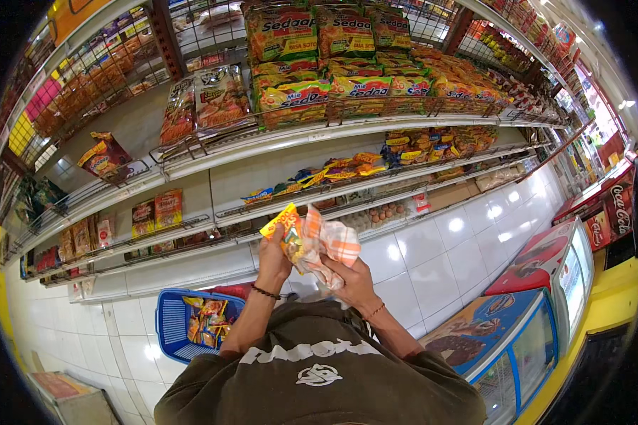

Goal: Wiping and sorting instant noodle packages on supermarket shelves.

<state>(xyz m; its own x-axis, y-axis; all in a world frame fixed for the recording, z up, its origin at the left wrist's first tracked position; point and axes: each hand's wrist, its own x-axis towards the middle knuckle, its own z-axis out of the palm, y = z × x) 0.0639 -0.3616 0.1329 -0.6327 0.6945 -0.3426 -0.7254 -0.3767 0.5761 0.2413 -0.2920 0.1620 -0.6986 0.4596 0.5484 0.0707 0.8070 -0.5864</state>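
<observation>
My left hand (274, 258) grips a yellow snack packet (287, 234) by its edge, thumb on the front. In my right hand (354, 281) is a crumpled white and orange checked cloth (332, 239), bunched against the packet's right side. Both are held up in front of my chest, before the lower shelves. On the floor to the left, partly behind my left forearm, stands a blue plastic basket (165, 324) with several snack packets (207, 321) inside.
Shelves with wire rails (319, 135) run across ahead, bearing instant noodle packs (292, 101), small snack packets (351, 166) and eggs (385, 212) lower down. Chest freezers (489, 324) stand at the right on the white tiled floor (436, 265). Another box-shaped unit (72, 393) is at lower left.
</observation>
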